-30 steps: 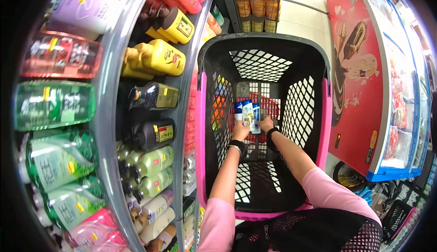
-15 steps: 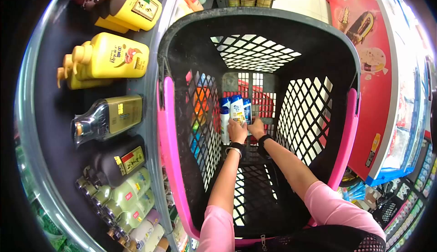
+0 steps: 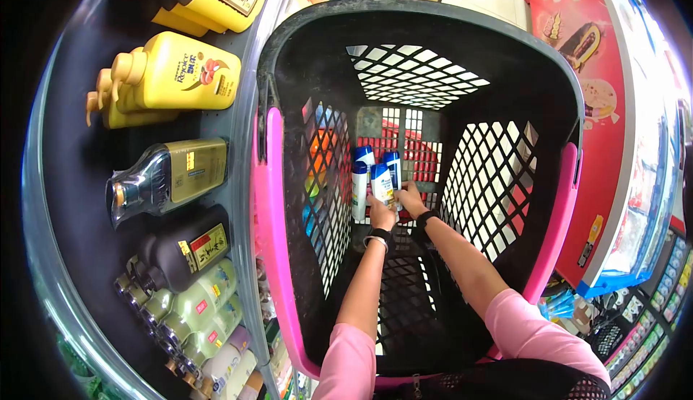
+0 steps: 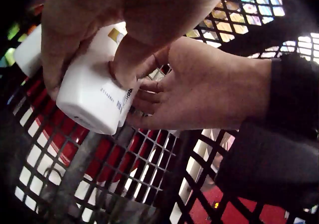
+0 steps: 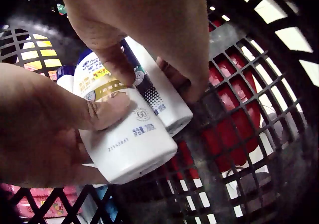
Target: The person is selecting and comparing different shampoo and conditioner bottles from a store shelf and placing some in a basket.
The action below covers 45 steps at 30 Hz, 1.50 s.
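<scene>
Inside a deep black basket [image 3: 317,32], several white bottles with blue caps stand together at the far end. My left hand [image 3: 382,214] grips the front bottle [image 3: 381,183], its thumb across the gold-banded label in the right wrist view, where this bottle [image 5: 134,134] is tilted. Beside it, my right hand [image 3: 412,201] pinches a white bottle with a dark dotted label [image 5: 158,92]. Another bottle [image 3: 359,192] stands at the left, touched by neither hand. In the left wrist view my left hand [image 4: 114,34] curls round the white bottle [image 4: 92,92], my right hand [image 4: 199,84] just behind.
Pink handles [image 3: 273,219] run along both basket sides. A shelf at the left holds yellow pump bottles [image 3: 191,71], a dark bottle [image 3: 191,248] and pale green ones. At the right stands a red freezer [image 3: 577,61] with a blue edge.
The head view has moved closer to the basket and shelf. My left hand and the front bottle have come lower and nearer, apart from the bottle behind, which is now more visible.
</scene>
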Each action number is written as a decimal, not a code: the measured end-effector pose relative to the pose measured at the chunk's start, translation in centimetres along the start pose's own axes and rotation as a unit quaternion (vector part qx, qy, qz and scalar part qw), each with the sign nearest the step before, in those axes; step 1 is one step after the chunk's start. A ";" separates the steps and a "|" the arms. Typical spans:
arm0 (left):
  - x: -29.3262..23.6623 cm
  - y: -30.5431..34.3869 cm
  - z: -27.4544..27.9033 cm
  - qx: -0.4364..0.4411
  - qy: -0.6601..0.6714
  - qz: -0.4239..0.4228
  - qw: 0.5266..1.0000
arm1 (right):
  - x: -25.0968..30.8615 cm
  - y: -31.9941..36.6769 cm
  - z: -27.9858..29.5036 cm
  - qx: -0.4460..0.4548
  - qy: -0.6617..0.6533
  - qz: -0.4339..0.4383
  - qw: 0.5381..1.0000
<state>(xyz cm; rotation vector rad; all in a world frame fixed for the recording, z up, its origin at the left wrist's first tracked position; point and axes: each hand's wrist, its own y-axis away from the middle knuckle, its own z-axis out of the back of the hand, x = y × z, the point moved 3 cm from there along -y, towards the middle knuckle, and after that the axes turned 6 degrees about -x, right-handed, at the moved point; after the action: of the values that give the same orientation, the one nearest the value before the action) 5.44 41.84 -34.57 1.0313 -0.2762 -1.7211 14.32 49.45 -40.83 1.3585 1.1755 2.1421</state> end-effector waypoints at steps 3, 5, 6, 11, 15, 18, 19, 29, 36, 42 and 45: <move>-0.3 0.5 0.8 -0.015 -0.022 0.016 1.000 | -0.6 -0.3 -0.4 -0.045 0.043 0.028 0.998; -0.7 0.6 1.4 -0.014 -0.040 0.009 0.999 | -1.3 -0.6 -0.6 -0.046 0.051 0.031 0.997; -0.4 0.6 1.5 -0.013 -0.051 0.005 0.999 | -1.6 -0.6 -0.8 -0.047 0.054 0.032 0.997; -0.7 0.6 2.0 -0.008 -0.062 0.027 0.998 | -0.8 1.7 -0.4 -0.012 0.195 0.056 0.979; 0.1 1.3 1.8 0.007 -0.014 -0.008 1.000 | -2.2 2.5 0.7 0.000 0.192 0.008 0.981; -2.3 2.6 3.9 0.033 -0.040 -0.005 0.999 | 1.1 5.3 1.8 -0.122 0.216 -0.034 0.968; -3.7 3.1 4.9 0.039 -0.046 -0.007 0.998 | 2.4 5.6 2.4 -0.085 0.207 -0.035 0.974; -16.7 12.4 17.8 -0.006 0.130 -0.203 0.971 | 20.6 18.5 4.7 -0.040 -0.223 0.143 0.963; -21.3 28.0 29.0 0.137 0.351 -0.287 0.881 | 25.6 38.9 13.0 0.233 -0.308 0.249 0.888; -17.8 42.2 30.7 0.121 0.470 -0.279 0.829 | 24.3 48.5 19.1 0.349 -0.257 0.298 0.851; -15.2 47.4 29.4 0.103 0.540 -0.264 0.792 | 23.2 50.8 20.2 0.380 -0.224 0.318 0.839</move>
<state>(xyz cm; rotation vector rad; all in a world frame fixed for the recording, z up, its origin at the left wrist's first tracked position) 15.99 26.82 20.31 2.2269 0.6391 -1.2705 27.55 43.66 16.80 2.7447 1.5852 1.5132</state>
